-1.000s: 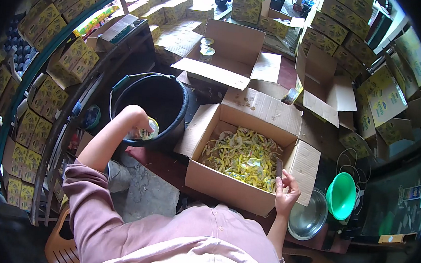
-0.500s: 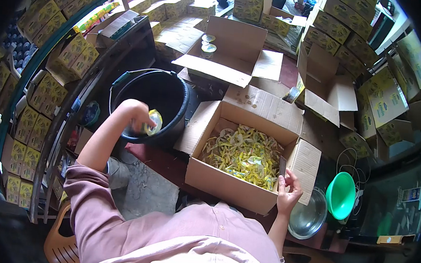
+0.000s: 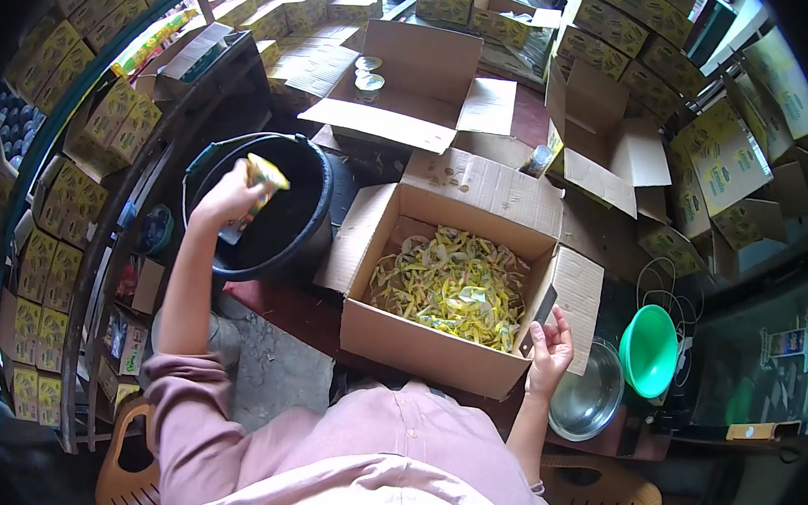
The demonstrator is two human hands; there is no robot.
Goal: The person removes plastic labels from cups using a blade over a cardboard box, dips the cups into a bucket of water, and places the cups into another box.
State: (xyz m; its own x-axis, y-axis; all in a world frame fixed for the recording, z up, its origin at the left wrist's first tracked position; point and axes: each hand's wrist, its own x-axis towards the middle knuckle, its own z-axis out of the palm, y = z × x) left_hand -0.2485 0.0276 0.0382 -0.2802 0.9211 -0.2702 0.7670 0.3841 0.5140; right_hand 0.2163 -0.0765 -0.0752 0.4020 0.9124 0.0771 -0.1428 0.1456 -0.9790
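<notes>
My left hand [image 3: 228, 193] grips a clear cup with a yellow label [image 3: 266, 173] above the left part of the black bucket [image 3: 318, 194]. The fingers are closed round the cup's side. At the right edge of the open cardboard box [image 3: 425, 344], my right hand [image 3: 550, 348] pinches a dark flat blade [image 3: 546, 305], which stands tilted with its tip up. Inside the box lies a heap of yellow-green strips [image 3: 459, 281].
A steel bowl [image 3: 590, 400] and a green bowl [image 3: 648, 352] sit on the right. Behind stands an open box [image 3: 418, 73] with clear cups [image 3: 369, 82]; a jar [image 3: 537, 159] lies beside it. Stacked cartons [image 3: 48, 253] line the left shelf.
My left hand has risen with the cup from low at the bucket's near rim to higher over its left side. The blade in my right hand has tilted further. The whole view has shifted slightly.
</notes>
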